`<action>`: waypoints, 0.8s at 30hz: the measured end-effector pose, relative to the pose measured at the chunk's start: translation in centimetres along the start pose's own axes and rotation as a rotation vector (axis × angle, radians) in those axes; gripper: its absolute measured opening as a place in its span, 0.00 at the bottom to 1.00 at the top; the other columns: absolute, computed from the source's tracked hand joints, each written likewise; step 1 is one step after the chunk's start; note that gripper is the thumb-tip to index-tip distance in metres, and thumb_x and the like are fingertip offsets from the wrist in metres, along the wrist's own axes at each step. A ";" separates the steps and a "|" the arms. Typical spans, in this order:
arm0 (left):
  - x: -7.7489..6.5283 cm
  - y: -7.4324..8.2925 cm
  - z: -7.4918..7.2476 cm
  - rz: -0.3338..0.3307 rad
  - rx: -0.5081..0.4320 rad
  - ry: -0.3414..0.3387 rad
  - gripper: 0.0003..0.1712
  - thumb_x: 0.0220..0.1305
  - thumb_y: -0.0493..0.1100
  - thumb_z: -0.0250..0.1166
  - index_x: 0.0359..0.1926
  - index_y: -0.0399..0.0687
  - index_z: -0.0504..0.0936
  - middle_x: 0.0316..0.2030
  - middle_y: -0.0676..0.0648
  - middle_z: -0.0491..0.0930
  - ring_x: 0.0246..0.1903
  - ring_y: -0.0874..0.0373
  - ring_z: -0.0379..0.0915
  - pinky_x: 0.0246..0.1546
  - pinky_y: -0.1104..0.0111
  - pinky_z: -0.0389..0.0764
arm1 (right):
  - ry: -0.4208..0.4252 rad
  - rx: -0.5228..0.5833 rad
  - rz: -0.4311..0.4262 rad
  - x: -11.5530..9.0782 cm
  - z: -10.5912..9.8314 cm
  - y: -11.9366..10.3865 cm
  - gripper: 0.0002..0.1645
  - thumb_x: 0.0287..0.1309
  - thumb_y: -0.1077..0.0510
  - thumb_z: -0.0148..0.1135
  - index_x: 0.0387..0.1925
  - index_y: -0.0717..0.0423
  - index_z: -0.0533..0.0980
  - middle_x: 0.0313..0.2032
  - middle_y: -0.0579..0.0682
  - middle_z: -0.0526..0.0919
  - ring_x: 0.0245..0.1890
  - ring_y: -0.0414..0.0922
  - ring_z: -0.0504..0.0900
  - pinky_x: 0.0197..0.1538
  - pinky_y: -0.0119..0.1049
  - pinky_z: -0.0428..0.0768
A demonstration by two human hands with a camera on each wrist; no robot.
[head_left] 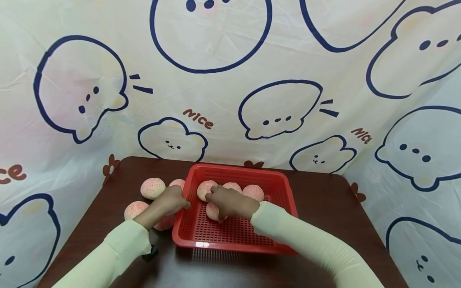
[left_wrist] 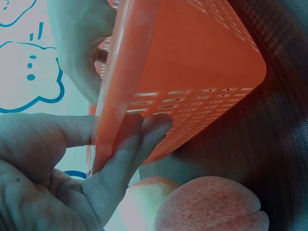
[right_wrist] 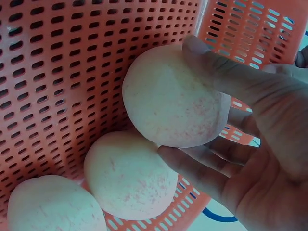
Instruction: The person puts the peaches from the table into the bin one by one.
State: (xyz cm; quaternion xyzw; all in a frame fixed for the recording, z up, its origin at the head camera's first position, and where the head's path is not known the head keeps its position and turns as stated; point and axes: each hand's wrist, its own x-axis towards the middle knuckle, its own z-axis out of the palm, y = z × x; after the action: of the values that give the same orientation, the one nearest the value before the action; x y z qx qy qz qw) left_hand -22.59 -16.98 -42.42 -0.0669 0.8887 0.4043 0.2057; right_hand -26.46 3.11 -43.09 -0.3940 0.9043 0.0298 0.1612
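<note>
My right hand [head_left: 232, 202] reaches down into a red perforated plastic basket [head_left: 237, 247] and holds a pale pink-speckled peach [right_wrist: 168, 101] between thumb and fingers. Its thumb lies over the top of that peach in the right wrist view, with fingertips along the lower side. Three more peaches, one of them this peach [head_left: 253, 193], sit along the basket's far side. At the basket's left side, my left hand [head_left: 172, 200] pinches the rim [left_wrist: 126, 57], thumb on one side and fingers against the outer wall.
Several peaches lie on the dark brown table [head_left: 324, 208] left of the basket, including this pale peach [head_left: 153, 188] and this pink peach [left_wrist: 211, 207] below the left hand. A white cloth [head_left: 223, 96] with cartoon bears hangs behind and beside the table.
</note>
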 end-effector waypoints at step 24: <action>-0.1 0.2 0.0 -0.007 0.022 0.005 0.13 0.58 0.30 0.67 0.44 0.26 0.80 0.31 0.38 0.86 0.28 0.52 0.87 0.35 0.58 0.90 | 0.043 -0.052 -0.005 -0.1 0.3 0.4 0.46 0.38 0.45 0.86 0.62 0.42 0.76 0.56 0.49 0.75 0.49 0.43 0.74 0.46 0.36 0.82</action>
State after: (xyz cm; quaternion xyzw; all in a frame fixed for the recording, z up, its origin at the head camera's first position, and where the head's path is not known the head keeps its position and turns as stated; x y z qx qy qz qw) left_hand -22.56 -16.88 -42.24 -0.0687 0.8934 0.3937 0.2054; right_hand -26.59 3.55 -43.39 -0.4008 0.9056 0.0445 0.1317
